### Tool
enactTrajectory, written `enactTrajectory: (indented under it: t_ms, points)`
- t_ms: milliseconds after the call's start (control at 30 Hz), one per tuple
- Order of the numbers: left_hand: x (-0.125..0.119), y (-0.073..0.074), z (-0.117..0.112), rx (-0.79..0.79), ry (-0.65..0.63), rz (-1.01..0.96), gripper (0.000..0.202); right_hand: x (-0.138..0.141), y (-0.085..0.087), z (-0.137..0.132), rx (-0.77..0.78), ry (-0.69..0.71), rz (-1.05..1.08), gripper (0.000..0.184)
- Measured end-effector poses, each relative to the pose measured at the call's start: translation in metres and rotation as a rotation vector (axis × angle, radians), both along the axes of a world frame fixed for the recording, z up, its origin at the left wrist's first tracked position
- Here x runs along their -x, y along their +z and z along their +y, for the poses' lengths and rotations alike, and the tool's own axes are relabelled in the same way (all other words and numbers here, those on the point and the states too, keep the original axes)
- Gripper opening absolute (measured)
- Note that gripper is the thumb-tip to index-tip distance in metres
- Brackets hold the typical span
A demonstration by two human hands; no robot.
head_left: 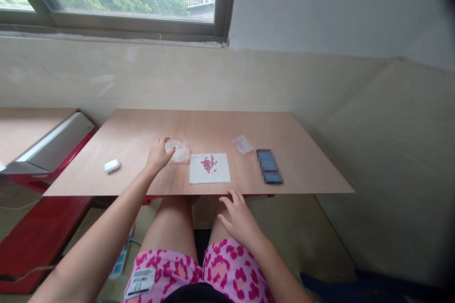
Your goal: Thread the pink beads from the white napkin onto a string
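Left hand (pixel 160 155) is kinda sitting, fingers apart, by the clear bag (pixel 182 153) (can't tell if touching), right hand (pixel 239 217) is hanging loose near the counter (pixel 309 175), and those little red pieces (pixel 207 165) are resting on the white sheet (pixel 220 174) beside the bag.

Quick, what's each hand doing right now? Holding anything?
Left hand: open, beside the clear, flat plastic bag; can't tell if touching.
Right hand: open, holding nothing, near the light-brown, flat table.
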State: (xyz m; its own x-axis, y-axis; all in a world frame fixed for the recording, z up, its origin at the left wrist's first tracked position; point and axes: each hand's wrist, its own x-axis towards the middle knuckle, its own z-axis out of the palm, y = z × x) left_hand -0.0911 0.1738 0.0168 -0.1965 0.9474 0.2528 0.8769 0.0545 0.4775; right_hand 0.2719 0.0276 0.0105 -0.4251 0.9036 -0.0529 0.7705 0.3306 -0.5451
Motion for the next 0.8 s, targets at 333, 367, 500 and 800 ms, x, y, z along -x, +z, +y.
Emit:
enactTrajectory:
  t_ms: [333, 367, 500, 800]
  points:
    - [0.021, -0.027, 0.075, 0.250, 0.048, 0.101, 0.066, -0.001, 0.001, 0.006, 0.007, -0.010, 0.043, 0.042]
    - [0.021, -0.028, 0.076, 0.247, 0.051, 0.098, 0.064, -0.001, 0.002, 0.007, 0.008, -0.009, 0.047, 0.042]
    - [0.021, -0.025, 0.077, 0.225, 0.071, 0.070, 0.058, -0.002, 0.008, 0.011, 0.030, -0.023, 0.058, 0.042]
    - [-0.025, 0.024, 0.014, -0.103, -0.072, -0.318, 0.056, -0.003, 0.014, 0.017, 0.042, -0.029, 0.079, 0.038]
